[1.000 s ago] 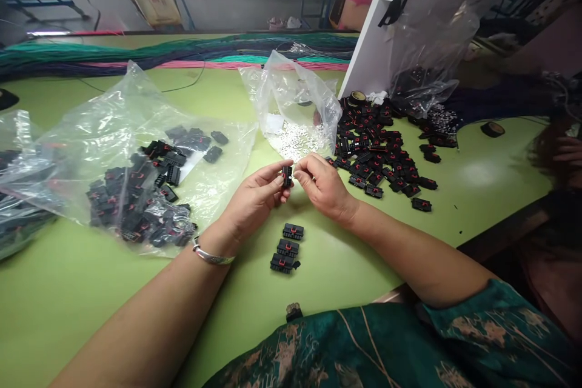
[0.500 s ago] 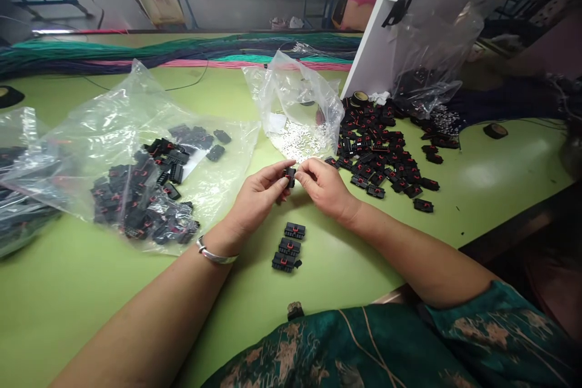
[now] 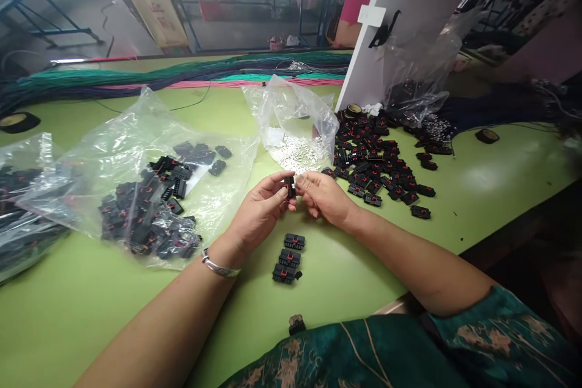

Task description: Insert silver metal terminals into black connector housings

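Note:
My left hand (image 3: 264, 203) pinches a black connector housing (image 3: 290, 185) with a red clip, upright between thumb and fingers. A tiny white spot shows on the connector's right side. My right hand (image 3: 325, 197) is close beside it, thumb and forefinger together; whatever they may hold is too small to make out. Below the hands, three black connectors (image 3: 290, 257) with red clips lie in a column on the green table, a small black bit by the lowest. Just beyond my hands, a clear plastic bag (image 3: 268, 97) spills small white pieces (image 3: 297, 153).
Heaped black connectors (image 3: 377, 157) lie to the right, beside a white panel (image 3: 368, 42). On the left a large clear bag (image 3: 91, 151) holds more connectors. Wire bundles (image 3: 182, 73) run along the back. Tape rolls (image 3: 487, 136) lie about. Another person's arm (image 3: 348, 33) shows behind the panel.
The view has tilted, so everything sits lower in the picture. My right fingertips have drawn slightly away from the connector, and a white spot now shows on its side.

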Motion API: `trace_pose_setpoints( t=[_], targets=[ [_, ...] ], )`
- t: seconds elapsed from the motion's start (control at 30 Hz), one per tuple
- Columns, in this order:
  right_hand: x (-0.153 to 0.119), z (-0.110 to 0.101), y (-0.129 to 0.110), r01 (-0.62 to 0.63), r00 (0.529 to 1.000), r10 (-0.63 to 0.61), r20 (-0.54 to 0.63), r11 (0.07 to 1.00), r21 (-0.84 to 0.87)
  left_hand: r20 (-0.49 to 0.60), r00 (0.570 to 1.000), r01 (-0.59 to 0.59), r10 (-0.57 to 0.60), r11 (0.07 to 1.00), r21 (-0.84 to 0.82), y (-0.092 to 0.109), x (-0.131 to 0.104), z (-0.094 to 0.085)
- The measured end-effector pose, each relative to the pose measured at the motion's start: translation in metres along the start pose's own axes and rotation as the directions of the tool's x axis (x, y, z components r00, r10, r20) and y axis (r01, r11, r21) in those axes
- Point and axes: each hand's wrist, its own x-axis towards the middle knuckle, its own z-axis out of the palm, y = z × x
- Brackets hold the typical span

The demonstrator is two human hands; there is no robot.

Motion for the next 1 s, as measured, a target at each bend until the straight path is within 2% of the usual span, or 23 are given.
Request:
trace_pose_setpoints(
  t=[0.13, 0.23, 0.47, 0.63, 0.73, 0.8, 0.87, 0.93, 1.0],
  targets=[
    [-0.003, -0.002, -0.005, 0.037, 0.997, -0.038, -0.069, 0.999, -0.026, -0.014, 1.000, -0.003, 0.004, 0.999, 0.037, -0.002, 0.001, -0.003],
    [-0.007, -0.001, -0.011, -0.005, 0.998, -0.001, -0.068, 0.996, -0.085, 0.004, 1.000, -0.030, 0.030, 0.995, 0.095, -0.005, 0.001, -0.006],
    [-0.010, 0.001, -0.014, -0.070, 0.995, 0.064, -0.071, 0.995, -0.075, 0.040, 0.997, -0.072, 0.065, 0.972, 0.222, -0.012, 0.003, -0.014],
    [-0.009, 0.005, -0.009, -0.069, 0.995, 0.057, -0.079, 0.985, -0.160, 0.014, 0.995, -0.101, 0.101, 0.955, 0.280, -0.012, 0.003, -0.011],
    [-0.005, 0.008, 0.000, 0.027, 0.989, -0.072, -0.126, 0.944, -0.329, -0.058, 0.990, -0.104, 0.129, 0.941, 0.322, -0.012, 0.002, -0.005],
    [-0.002, 0.010, 0.006, 0.116, 0.964, -0.215, -0.153, 0.866, -0.487, -0.105, 0.983, -0.108, 0.152, 0.933, 0.343, -0.012, 0.002, -0.002],
    [0.000, 0.010, 0.008, 0.156, 0.946, -0.286, -0.151, 0.813, -0.562, -0.123, 0.980, -0.107, 0.155, 0.938, 0.329, -0.013, 0.003, -0.001],
    [-0.002, 0.010, 0.005, 0.124, 0.967, -0.213, -0.143, 0.874, -0.469, -0.106, 0.986, -0.096, 0.130, 0.956, 0.276, -0.014, 0.003, -0.002],
    [-0.004, 0.008, -0.001, 0.048, 0.991, -0.081, -0.110, 0.961, -0.272, -0.069, 0.993, -0.081, 0.097, 0.975, 0.207, -0.014, 0.004, -0.004]
  ],
)
